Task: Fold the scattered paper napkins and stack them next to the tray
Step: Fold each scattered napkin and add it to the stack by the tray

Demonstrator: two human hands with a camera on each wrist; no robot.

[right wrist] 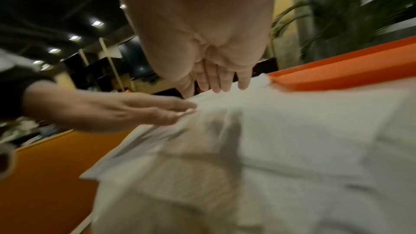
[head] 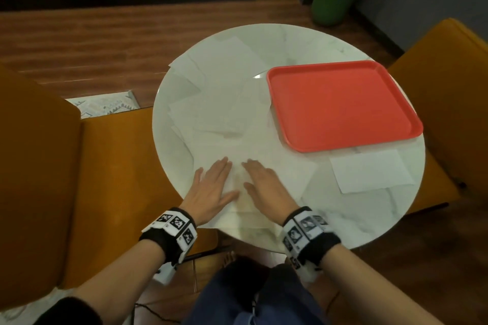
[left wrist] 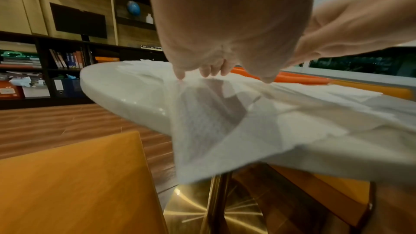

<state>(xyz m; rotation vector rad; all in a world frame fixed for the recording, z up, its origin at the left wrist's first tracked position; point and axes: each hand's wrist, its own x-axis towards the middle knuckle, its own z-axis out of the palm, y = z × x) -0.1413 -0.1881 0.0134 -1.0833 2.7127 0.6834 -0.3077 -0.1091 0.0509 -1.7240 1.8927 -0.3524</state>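
Closest in, the left hand and right hand lie flat with straight fingers, pressing on a napkin at the near edge of the table — gripping nothing. It looks thin, soft and easy to tear, so pinch a corner gently. Farther off, more napkins lie loose left of the red tray — one folded napkin sits just in front of it.

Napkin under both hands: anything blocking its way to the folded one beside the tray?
Nothing visible. Bare table lies between the napkin under the left hand and right hand and the folded napkin before the tray.
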